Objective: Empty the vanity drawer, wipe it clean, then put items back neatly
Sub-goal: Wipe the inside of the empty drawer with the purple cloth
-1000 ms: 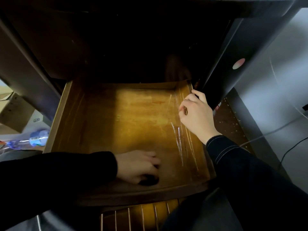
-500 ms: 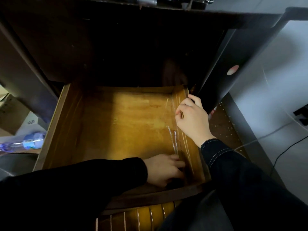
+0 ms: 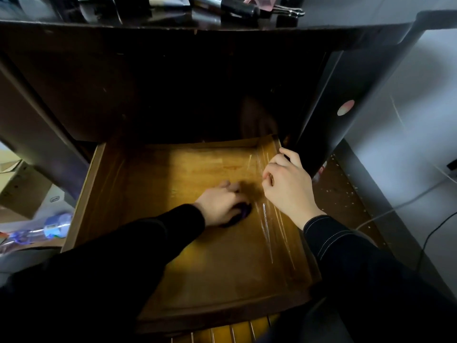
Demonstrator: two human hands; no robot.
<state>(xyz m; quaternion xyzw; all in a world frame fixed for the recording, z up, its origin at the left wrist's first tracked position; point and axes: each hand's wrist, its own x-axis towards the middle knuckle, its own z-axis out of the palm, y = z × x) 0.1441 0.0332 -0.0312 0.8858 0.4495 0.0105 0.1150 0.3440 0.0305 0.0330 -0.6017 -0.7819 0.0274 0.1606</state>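
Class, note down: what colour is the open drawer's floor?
The drawer floor is golden-brown wood, pale-streaked near the right; head view.

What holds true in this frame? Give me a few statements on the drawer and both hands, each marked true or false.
1. The left hand holds a dark cloth against the floor of the drawer. True.
2. The right hand lies flat mid-drawer. False: it grips the drawer's right wall.
3. Bottles stand inside the drawer. False: only the cloth and the hands show in it.
4. The floor shows pale streaks near the right wall. True.
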